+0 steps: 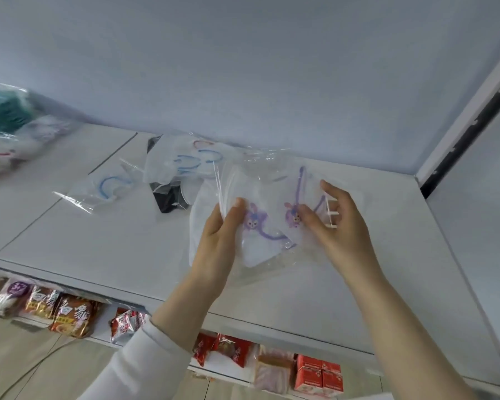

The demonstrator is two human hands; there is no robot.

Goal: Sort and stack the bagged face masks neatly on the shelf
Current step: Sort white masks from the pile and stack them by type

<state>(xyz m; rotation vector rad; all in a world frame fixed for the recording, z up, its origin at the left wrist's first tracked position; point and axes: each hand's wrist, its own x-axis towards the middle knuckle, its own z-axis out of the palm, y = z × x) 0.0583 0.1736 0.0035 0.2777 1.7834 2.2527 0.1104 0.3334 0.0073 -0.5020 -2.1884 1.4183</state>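
Clear-bagged white face masks with purple rabbit prints [261, 229], over the white shelf's [98, 241] right end, are pinched at either side by left hand [218, 229] and right hand [341, 223]; orange noodle packets [71, 317] below read 白象.

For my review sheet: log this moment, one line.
left hand grips clear plastic bag of purple-print masks | right hand pinches it | over white shelf

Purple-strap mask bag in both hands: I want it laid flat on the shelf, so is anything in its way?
Nothing visible blocks it. The left hand and right hand hold the purple-strap mask bag, with bare shelf in front and to its right. The blue-strap mask bag and black mask lie by its left edge.
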